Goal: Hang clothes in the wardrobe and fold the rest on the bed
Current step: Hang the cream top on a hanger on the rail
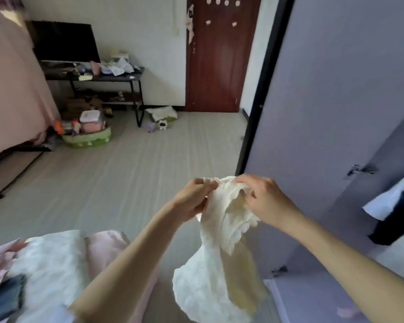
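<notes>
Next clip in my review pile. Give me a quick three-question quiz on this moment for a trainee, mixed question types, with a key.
1. True or false: the white garment lies flat on the bed.
2. Which hand grips the garment's top edge? A) only the left hand B) only the right hand C) both
3. Fill in: the purple wardrobe stands on the person's ____ side.

Key:
1. False: it hangs in the air from both hands, above the floor beside the bed.
2. C: each hand pinches the frilled top edge, close together.
3. Right; dark and white clothes show at its open part.
</notes>
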Demonstrator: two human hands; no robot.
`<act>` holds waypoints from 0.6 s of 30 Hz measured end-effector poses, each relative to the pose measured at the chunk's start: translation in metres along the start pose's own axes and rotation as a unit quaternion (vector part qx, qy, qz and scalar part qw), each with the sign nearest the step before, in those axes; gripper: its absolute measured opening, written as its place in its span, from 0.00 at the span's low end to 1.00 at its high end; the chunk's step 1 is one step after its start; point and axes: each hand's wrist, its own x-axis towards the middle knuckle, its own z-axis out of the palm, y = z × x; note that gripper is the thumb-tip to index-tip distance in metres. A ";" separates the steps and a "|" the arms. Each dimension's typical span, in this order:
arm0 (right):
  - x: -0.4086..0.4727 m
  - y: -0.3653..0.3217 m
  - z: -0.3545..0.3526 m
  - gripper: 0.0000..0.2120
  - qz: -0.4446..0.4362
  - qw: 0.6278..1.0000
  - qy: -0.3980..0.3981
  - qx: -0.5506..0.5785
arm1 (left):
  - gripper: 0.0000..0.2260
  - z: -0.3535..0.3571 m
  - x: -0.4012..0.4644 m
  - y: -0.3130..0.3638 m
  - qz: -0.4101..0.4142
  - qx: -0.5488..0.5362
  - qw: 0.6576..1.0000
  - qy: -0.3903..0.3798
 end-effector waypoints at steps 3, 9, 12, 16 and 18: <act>-0.023 0.031 -0.047 0.10 0.085 0.994 0.066 -0.004 | 0.13 0.056 0.007 -0.005 0.019 0.004 0.998 -0.053; -0.059 0.071 -0.105 0.09 0.164 0.975 0.152 0.004 | 0.09 0.161 0.016 -0.018 0.154 0.192 0.958 -0.149; -0.083 0.084 -0.134 0.09 0.208 0.950 0.235 0.011 | 0.03 0.204 0.035 -0.024 0.200 0.329 0.918 -0.092; -0.130 0.111 -0.185 0.07 0.278 0.887 0.368 -0.026 | 0.07 0.243 0.062 -0.038 0.180 0.398 0.893 -0.104; -0.165 0.129 -0.206 0.07 0.325 0.843 0.424 -0.063 | 0.13 0.255 0.082 -0.040 0.174 0.442 0.872 -0.117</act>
